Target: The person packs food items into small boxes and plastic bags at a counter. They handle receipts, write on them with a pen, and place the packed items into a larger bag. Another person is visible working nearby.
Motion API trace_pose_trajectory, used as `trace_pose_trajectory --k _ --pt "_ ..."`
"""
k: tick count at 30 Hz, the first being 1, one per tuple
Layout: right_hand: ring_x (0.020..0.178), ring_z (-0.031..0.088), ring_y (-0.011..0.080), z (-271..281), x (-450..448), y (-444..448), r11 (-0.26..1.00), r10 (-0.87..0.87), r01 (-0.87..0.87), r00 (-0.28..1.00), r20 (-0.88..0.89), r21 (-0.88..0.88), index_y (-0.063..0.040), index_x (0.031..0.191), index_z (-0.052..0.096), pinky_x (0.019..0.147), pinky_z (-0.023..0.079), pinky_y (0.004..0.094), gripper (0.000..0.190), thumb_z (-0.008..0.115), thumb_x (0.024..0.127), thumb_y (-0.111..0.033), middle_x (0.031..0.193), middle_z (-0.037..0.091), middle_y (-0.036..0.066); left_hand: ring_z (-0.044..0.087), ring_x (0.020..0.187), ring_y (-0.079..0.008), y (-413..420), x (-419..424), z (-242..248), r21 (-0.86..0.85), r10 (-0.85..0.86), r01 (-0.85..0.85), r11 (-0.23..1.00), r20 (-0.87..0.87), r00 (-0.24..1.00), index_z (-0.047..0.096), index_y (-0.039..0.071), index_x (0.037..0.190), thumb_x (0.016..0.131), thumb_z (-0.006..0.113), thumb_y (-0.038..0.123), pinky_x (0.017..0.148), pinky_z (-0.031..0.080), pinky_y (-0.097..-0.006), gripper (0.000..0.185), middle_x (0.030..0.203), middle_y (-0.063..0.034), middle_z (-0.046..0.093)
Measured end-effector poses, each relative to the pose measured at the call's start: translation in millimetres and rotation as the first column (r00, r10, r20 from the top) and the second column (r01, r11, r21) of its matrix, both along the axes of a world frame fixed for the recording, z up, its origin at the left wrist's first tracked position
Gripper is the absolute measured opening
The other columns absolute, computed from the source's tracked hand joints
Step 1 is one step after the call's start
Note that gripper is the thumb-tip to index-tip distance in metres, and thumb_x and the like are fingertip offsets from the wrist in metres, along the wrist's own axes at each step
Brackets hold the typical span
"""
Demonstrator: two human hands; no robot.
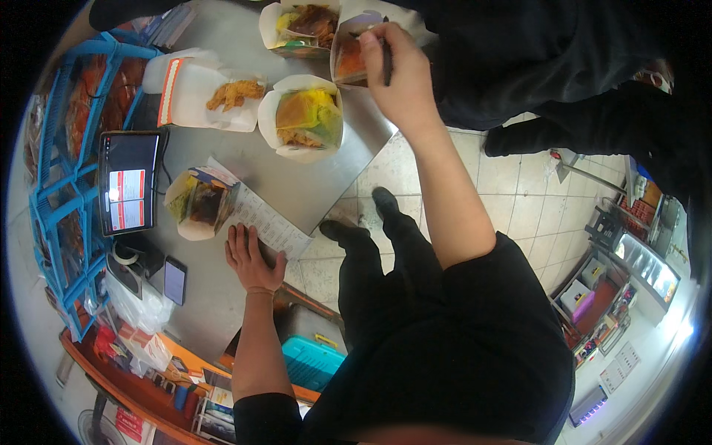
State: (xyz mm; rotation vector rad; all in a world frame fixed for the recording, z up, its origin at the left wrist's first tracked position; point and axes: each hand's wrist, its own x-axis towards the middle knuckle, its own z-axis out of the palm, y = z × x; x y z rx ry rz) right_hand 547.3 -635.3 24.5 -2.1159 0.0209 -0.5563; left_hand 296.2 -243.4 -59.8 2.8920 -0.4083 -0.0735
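Note:
In my right hand (403, 75) is a slim black pen-like tool (387, 62), held over an open paper takeaway box (351, 60) with reddish-orange contents. My left hand (250, 258) lies palm down, fingers slightly spread, on the lower edge of a long printed paper slip (270, 222). Just beyond its fingertips stands another open takeaway box (201, 203) with dark food and a yellow-green packet. A box with fried pieces and yellow packets (308, 117) is at the middle of the steel table (278, 183). Fried chicken (236, 94) rests in an opened white carton (192, 103).
A filled takeaway box (300, 28) is at the table's far side. Along the left are a blue rack (69, 194) of bagged goods, a tablet screen (129, 181) and a phone (175, 280). Another person in dark clothes (517, 50) stands close at the upper right.

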Motion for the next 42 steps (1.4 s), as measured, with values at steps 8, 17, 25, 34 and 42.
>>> trace_pose_trajectory --k 8,17,25,34,42 --pt "0.109 0.071 0.0267 3 20 -3 0.889 0.065 0.033 0.979 -0.196 0.456 0.003 0.123 0.068 0.095 0.055 0.0369 0.031 0.059 0.112 -0.024 0.119 0.074 0.018 0.023 0.162 -0.0447 3 0 -5 -0.003 -0.015 0.015 1.000 0.007 1.000 0.037 0.007 0.163 0.087 0.072 0.047 0.129 0.015 -0.0646 0.093 0.171 -0.0208 0.032" --pt "0.119 0.069 0.0284 17 4 -23 0.988 0.149 -0.135 0.958 -0.245 0.076 -0.003 0.135 0.066 0.104 0.049 0.0379 0.036 0.060 0.112 -0.030 0.126 0.073 0.020 0.029 0.159 -0.0450 -1 3 -1 -0.039 -0.014 0.016 0.999 0.041 0.999 0.044 0.007 0.160 0.083 0.076 0.045 0.128 0.018 -0.0647 0.092 0.168 -0.0217 0.038" --pt "0.093 0.074 0.0233 18 -100 29 0.969 0.238 -0.214 0.937 0.255 -0.120 0.002 0.126 0.072 0.082 0.056 0.0306 0.027 0.058 0.110 -0.015 0.114 0.077 0.018 0.033 0.158 -0.0413 0 -3 -1 -0.064 0.085 -0.084 0.994 0.009 0.996 0.049 0.013 0.156 0.076 0.081 0.044 0.127 0.021 -0.0626 0.091 0.166 -0.0167 0.043" --pt "0.078 0.074 0.0260 -66 -186 133 0.755 0.639 -0.500 0.705 -0.306 0.424 -0.002 0.108 0.076 0.077 0.062 0.0346 0.018 0.077 0.091 -0.004 0.093 0.075 0.015 0.031 0.160 -0.0323 -3 -6 1 -0.110 0.129 -0.128 0.986 0.001 0.992 0.049 0.021 0.156 0.077 0.083 0.053 0.129 0.021 -0.0589 0.091 0.167 -0.0087 0.040" --pt "0.082 0.073 0.0166 -81 -198 137 0.793 0.610 -0.599 0.779 -0.144 0.115 -0.003 0.105 0.074 0.073 0.060 0.0303 0.017 0.080 0.089 -0.002 0.092 0.076 0.011 0.032 0.160 -0.0317 -1 -6 -1 -0.156 0.125 -0.116 0.981 0.055 0.991 0.047 0.023 0.159 0.078 0.084 0.053 0.129 0.021 -0.0580 0.094 0.168 -0.0096 0.040"
